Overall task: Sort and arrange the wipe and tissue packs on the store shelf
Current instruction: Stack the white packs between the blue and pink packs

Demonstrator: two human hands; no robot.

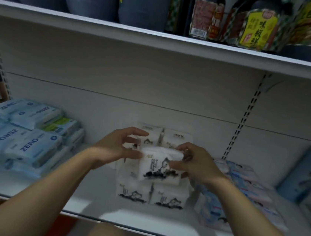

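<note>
At the bottom of the frame, the front lip of the white shelf [138, 225] runs across, and just behind it two white front packs [151, 194] with ink-style pictures stand side by side. Directly above them, in the middle of the frame, is the tissue pack [160, 166] of the same kind, held between both hands and resting on or just over that front pair; blur hides which. The right hand [197, 164] grasps it, fingers curled over the top right corner and the thumb on the printed face. The left hand [120, 147] is spread and relaxed, its thumb tip against the pack's left end, steadying rather than clasping. The pack looks light and soft, its film wrap probably slick, so it should dent under a hard pinch; holding it by the two short ends should keep it square. Behind the hands, more back packs [177, 138] stand against the rear wall. Blue wipe packs [22, 141] are piled at centre left, and pink and blue packs [244, 183] lie at centre right. Along the top of the frame, the upper shelf [159, 38] carries dark bottles [255, 28].
</note>
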